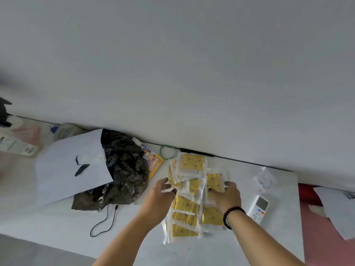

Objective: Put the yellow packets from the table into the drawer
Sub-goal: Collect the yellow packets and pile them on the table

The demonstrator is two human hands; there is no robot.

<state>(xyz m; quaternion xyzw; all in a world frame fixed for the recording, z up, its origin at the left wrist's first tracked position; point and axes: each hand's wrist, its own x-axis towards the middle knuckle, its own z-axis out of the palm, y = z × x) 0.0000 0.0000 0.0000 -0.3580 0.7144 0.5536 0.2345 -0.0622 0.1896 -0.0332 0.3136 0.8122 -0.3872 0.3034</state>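
Yellow packets are lying in a loose overlapping pile on the white desk, running from the back edge toward the front edge, right of centre. Each one is a clear plastic sleeve over a yellow printed insert with dark round dots; print is too blurred to read.

Left hand is resting on the pile's left side, fingers curling onto a packet edge, thumb pinching a white strip. Right hand is pressing down on the pile's right side, fingers curling over a packet. Hands are sitting apart, pile between them. Dark bead bracelet is sitting on the right wrist.

Black crinkled plastic bag is sitting left of the pile near the back edge, white paper sheet lying partly over it. Yellow cartoon-printed pack is sticking out from under the bag, text unreadable. Green ring is lying at the back edge, touching the pile's top. Thin black cable is looping toward the front edge. White remote with a grey screen is lying near the right edge, crumpled clear wrapper behind it.

Plain grey-white wall is filling the upper view. No drawer is showing.
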